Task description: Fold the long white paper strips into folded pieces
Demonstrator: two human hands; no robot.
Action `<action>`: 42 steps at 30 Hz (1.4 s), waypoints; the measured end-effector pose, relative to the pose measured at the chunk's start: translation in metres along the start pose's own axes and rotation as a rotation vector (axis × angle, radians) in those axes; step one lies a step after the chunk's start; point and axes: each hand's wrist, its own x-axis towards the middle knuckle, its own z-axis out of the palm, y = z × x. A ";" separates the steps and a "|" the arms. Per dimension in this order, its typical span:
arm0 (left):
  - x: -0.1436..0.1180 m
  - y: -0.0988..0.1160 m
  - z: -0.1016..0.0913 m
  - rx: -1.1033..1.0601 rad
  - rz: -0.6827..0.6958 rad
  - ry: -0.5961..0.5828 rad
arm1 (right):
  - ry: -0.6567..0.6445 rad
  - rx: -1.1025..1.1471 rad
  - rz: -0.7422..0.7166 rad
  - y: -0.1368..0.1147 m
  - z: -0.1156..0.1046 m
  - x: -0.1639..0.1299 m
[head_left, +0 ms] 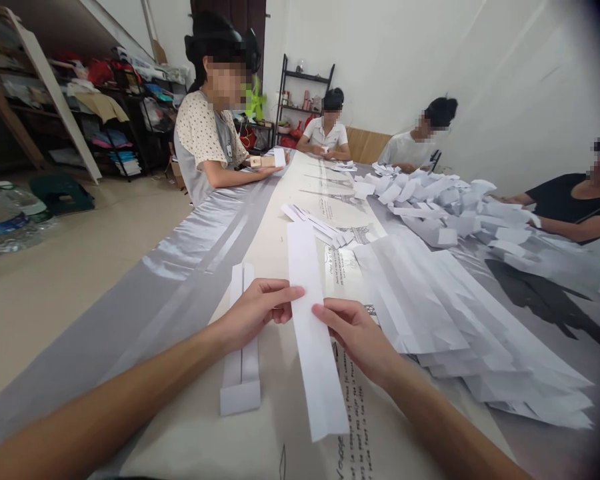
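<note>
A long folded strip of white paper is held up over the table, its far end tilted away from me. My left hand pinches its left edge between thumb and fingers. On the opposite edge, my right hand grips it the same way, thumb on top. Beneath my left wrist lies a folded paper piece with a lengthwise slit and a turned-up end. Beyond the strip rest several narrow folded papers. To the right of my right hand spreads a stack of white paper sheets.
A printed cloth runs along the grey-covered table. At the right is a heap of folded papers. A person stands at the left holding small boxes; several others sit around the table. Water bottles and a green stool are on the floor.
</note>
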 end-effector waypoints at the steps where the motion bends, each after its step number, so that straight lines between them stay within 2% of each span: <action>1: 0.000 0.000 0.000 -0.011 0.004 0.012 | 0.025 -0.008 0.001 0.001 -0.001 0.001; 5: -0.001 -0.001 0.004 -0.051 0.013 0.057 | 0.057 -0.055 -0.007 0.002 -0.003 0.002; 10: 0.002 -0.001 -0.002 -0.084 0.019 0.140 | -0.107 -0.100 0.034 -0.004 -0.004 -0.002; 13: 0.008 -0.001 -0.010 -0.179 0.035 0.218 | -0.131 -0.083 0.049 -0.004 -0.004 -0.002; 18: 0.014 0.004 -0.015 -0.449 -0.010 0.373 | -0.013 0.000 0.060 0.000 -0.003 0.001; 21: 0.016 0.012 -0.017 -0.589 0.015 0.432 | 0.073 0.035 0.049 -0.001 -0.004 0.001; 26: 0.020 0.025 -0.037 -0.630 0.110 0.560 | 0.110 -0.024 0.063 -0.004 -0.011 0.000; 29: 0.023 0.030 -0.051 -0.644 0.158 0.616 | 0.167 0.040 0.052 -0.002 -0.016 0.002; 31: 0.024 0.030 -0.057 -0.650 0.168 0.612 | 0.233 0.118 0.028 -0.001 -0.020 0.003; 35: 0.027 0.025 -0.062 -0.476 0.257 0.629 | 0.424 0.214 -0.024 -0.001 -0.028 0.006; 38: 0.027 0.023 -0.065 -0.320 0.337 0.671 | 0.509 0.191 -0.062 -0.005 -0.033 0.004; 40: 0.023 0.025 -0.067 -0.238 0.363 0.693 | 0.593 0.059 -0.103 -0.009 -0.034 0.002; 42: 0.018 0.029 -0.069 0.063 0.401 0.679 | 0.677 -0.184 -0.217 -0.011 -0.034 -0.001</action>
